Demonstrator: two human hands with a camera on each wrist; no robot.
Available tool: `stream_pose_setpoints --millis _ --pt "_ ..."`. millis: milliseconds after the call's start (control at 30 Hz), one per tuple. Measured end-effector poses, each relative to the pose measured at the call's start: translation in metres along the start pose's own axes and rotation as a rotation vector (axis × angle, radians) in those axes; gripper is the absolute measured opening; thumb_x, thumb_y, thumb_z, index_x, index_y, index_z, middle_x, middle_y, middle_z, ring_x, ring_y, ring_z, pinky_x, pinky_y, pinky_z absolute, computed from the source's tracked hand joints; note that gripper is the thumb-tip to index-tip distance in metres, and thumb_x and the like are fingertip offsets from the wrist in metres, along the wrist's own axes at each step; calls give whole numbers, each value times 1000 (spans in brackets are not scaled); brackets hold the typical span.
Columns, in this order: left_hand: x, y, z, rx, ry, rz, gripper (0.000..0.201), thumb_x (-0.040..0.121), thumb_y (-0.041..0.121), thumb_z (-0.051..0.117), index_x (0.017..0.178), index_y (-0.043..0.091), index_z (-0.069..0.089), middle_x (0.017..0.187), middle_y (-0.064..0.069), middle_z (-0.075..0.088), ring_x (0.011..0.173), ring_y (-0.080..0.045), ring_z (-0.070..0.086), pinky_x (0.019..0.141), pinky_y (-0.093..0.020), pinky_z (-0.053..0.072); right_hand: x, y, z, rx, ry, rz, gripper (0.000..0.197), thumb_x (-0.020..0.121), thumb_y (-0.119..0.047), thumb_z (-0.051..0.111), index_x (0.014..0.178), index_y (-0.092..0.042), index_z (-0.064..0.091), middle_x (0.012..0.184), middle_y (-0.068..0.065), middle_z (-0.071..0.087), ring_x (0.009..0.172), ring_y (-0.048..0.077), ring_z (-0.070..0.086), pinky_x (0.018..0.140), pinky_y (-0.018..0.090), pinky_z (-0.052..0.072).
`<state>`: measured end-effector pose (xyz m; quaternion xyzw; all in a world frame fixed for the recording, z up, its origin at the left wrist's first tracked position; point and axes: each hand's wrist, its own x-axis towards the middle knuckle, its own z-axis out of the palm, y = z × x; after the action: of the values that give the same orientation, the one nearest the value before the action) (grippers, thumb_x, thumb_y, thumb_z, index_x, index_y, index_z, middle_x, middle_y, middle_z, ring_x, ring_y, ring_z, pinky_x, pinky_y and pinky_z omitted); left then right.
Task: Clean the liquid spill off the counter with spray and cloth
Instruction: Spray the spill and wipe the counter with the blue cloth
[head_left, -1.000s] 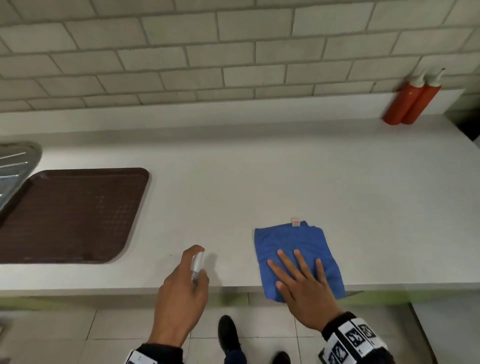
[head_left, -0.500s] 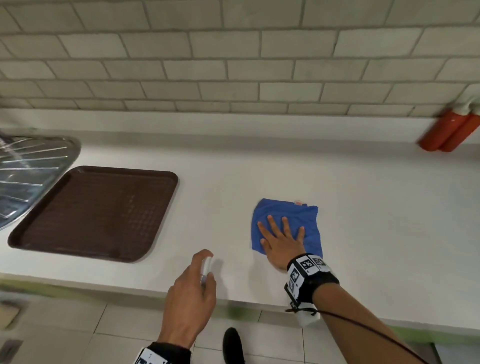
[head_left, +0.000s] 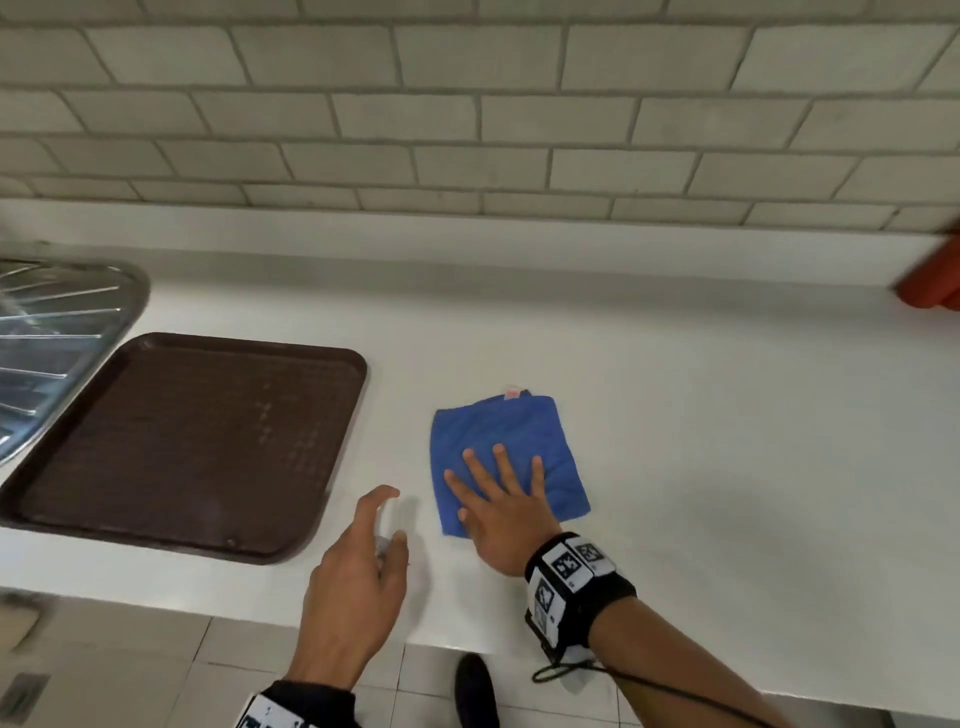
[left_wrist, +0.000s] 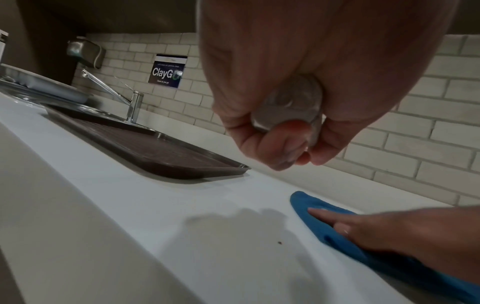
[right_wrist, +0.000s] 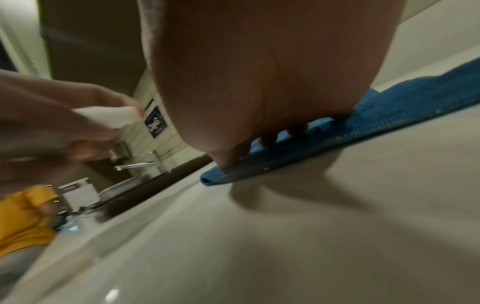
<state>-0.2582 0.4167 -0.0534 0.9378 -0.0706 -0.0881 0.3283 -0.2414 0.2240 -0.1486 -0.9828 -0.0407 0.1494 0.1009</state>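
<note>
Here, the right hand (head_left: 506, 525) presses flat, fingers spread, on the soft, limp cloth (head_left: 511, 441) near the counter's (head_left: 727, 415) front edge; the left hand (head_left: 358, 587) grips the light, smooth spray (head_left: 385, 525) around its body.

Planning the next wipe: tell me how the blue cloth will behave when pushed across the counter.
The blue cloth looks soft and folded, so it would likely slide under the flat right hand. Its free edges may bunch. It seems light, judging by its thin profile on the counter.

A white counter (head_left: 675, 441) carries a blue cloth (head_left: 506, 436) lying flat; a brown tray (head_left: 182, 447) sits left of the cloth, and red bottles (head_left: 932, 283) stand far to its right.
</note>
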Motion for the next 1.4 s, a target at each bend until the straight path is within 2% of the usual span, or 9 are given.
stream_pose_setpoints --millis 100,267,367,533,700,867,1067,1200,1400 --pt "11 1 -4 8 -5 8 39 97 25 53 132 39 41 69 8 59 65 -10 59 65 -35 48 -41 0 21 -25 66 -58 49 96 -43 27 144 -35 37 155 -3 31 141 35 26 101 69 10" --pt "11 10 9 21 -52 19 36 99 32 51 129 42 35 76 6 63 68 -11 62 71 -37 53 -118 31 29 -54 100 38 51 100 -43 10 144 -39 35 156 -6 28 142 30 25 103 63 17" --pt "2 19 25 8 -108 27 40 99 36 50 133 46 33 88 7 65 77 -8 61 74 -33 48 -163 50 28 22 122 103 46 100 -43 20 143 -42 36 155 -8 30 142 28 26 104 60 18" --pt "-18 46 51 -4 -150 55 41 99 36 50 136 47 34 83 20 57 74 -2 58 67 -21 45 -150 55 13 146 183 205 42 96 -42 34 136 -35 45 152 -2 37 143 30 23 110 61 20" --pt "-32 64 55 31 -118 85 39 99 33 51 132 46 36 70 8 61 62 -9 61 56 -18 42 -91 51 13 56 136 146 51 98 -52 25 146 -34 33 155 0 30 144 33 18 105 68 10" --pt "-43 58 47 64 -55 75 33 98 29 53 126 40 39 66 5 61 56 -12 59 54 -26 45 -125 79 26 43 163 163 55 99 -56 15 149 -36 26 158 -4 21 146 29 13 107 66 10" --pt "-52 68 59 118 -123 106 38 96 28 53 129 43 39 69 8 61 61 -8 59 58 -31 44 -195 161 29 43 158 432 61 96 -60 4 150 -37 21 159 -6 18 146 26 12 108 67 11" --pt "-48 87 71 99 -131 175 32 97 29 51 123 43 37 70 6 61 60 -11 60 60 -34 51 -216 210 22 60 162 575 67 88 -66 -11 149 -42 1 160 -8 4 147 23 2 110 66 4" --pt "-43 89 67 13 -108 192 43 98 36 51 134 49 31 70 8 58 61 -10 58 58 -27 44 -200 196 20 64 159 721 72 80 -61 -14 148 -37 -14 159 -4 -16 145 30 -12 110 65 -4"
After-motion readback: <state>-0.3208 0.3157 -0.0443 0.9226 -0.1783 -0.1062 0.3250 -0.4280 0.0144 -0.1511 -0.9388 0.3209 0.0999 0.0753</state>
